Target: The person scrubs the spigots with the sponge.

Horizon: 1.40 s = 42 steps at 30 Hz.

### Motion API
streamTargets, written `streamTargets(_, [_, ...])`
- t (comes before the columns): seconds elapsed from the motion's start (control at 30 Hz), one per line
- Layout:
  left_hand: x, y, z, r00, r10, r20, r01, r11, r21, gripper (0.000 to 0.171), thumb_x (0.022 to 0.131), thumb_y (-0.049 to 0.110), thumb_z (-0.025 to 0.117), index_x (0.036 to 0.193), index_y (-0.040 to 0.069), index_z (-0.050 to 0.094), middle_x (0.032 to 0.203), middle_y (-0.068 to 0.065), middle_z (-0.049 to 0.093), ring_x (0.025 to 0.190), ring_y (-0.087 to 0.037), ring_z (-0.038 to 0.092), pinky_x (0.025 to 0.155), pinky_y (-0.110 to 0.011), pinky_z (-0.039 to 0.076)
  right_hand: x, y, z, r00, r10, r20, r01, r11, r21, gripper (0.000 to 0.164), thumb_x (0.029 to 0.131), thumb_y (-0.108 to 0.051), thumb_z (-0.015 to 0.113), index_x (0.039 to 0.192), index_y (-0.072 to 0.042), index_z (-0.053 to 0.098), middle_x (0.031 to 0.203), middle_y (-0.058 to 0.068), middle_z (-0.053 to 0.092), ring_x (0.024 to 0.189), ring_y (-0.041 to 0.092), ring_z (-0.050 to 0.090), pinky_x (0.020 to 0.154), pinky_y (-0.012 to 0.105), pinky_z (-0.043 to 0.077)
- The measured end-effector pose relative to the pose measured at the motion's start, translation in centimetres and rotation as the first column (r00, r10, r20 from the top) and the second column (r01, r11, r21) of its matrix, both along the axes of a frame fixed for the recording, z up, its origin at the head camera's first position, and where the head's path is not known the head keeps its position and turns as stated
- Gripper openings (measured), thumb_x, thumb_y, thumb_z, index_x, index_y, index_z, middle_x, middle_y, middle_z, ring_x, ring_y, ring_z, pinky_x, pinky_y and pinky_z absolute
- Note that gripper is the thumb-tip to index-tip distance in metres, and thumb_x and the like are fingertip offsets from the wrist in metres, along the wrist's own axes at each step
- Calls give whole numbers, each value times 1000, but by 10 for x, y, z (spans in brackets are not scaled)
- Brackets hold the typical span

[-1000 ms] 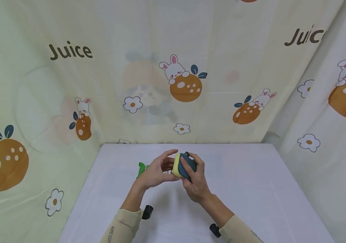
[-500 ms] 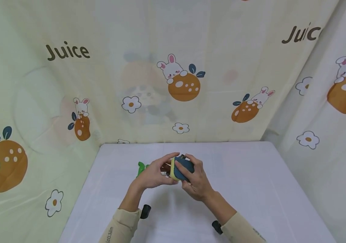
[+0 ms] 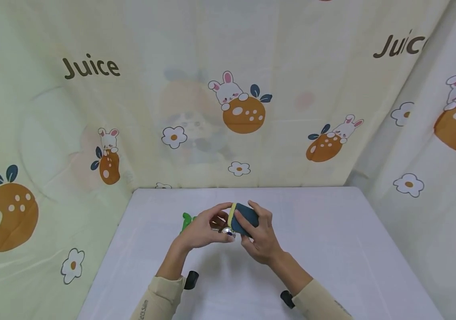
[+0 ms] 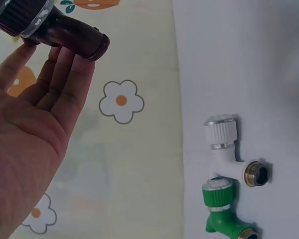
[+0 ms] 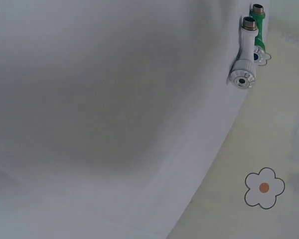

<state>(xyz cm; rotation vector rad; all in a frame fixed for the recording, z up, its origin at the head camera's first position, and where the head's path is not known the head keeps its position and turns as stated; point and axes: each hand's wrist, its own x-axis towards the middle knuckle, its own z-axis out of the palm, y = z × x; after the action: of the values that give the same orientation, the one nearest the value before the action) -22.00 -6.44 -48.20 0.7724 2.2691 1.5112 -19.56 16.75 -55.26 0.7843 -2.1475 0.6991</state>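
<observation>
My left hand (image 3: 202, 229) holds a dark maroon tap valve (image 4: 72, 35) between its fingers and thumb, above the table. The valve's ribbed knob and maroon spout show in the left wrist view; its shiny silver knob end (image 3: 228, 232) peeks out by the left thumb in the head view. With my right hand (image 3: 262, 240) I grip a blue-and-yellow sponge (image 3: 248, 218), thumb across the blue face. The sponge's yellow side faces the left hand and overlaps the valve, hiding most of it. My right hand is outside the right wrist view.
A white tap valve (image 4: 224, 149) and a green tap valve (image 4: 222, 209) lie side by side on the white table (image 3: 324, 249), near its back edge. A patterned curtain (image 3: 292, 146) hangs behind and along both sides.
The sponge has shifted and turned a little in front of the valve. The valve's silver knob end now shows below it, while the dark end above the sponge is hidden. The left hand stays nearly still.
</observation>
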Motion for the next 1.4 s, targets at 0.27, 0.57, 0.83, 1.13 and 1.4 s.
streamTargets(0.27, [4,4,5,999,-25,26,24,999,24,84,82,29,89,154,33,47,119,-5,66,106,-23,65,95,-47,55,-10,3,-1,961,-142,-237,178,975,135,45,109,-36,38,149,-25,54,150,28,37,117,41,35,84,50,31])
streamTargets(0.57, [2,7,4,1000,-20,14,20,1000,-3,83,83,32,86,156,31,46,117,-4,65,100,-22,63,90,-36,54,-13,5,0,921,-217,-324,286,941,182,41,109,-30,42,148,-26,56,148,28,39,112,40,35,78,48,24])
streamTargets(0.83, [4,8,3,997,-25,71,26,1000,-9,80,86,34,85,155,33,45,120,-6,64,102,-23,63,91,-35,56,-11,8,2,918,-259,-300,316,935,161,41,111,-30,39,148,-27,56,146,28,42,114,40,36,76,49,22])
streamTargets(1.13, [4,8,-1,998,-22,59,18,998,59,83,84,27,87,155,33,44,129,-3,65,112,-24,63,104,-42,53,-6,3,12,975,-222,11,222,975,13,53,103,-25,51,156,-28,49,152,25,39,126,41,35,92,54,30])
streamTargets(1.4, [6,12,-2,995,-64,72,55,992,117,106,79,17,93,159,48,30,131,-9,62,114,-22,72,99,-40,59,-5,-3,24,989,-132,65,135,990,-40,69,93,-16,63,159,-26,44,152,24,42,126,40,40,92,54,34])
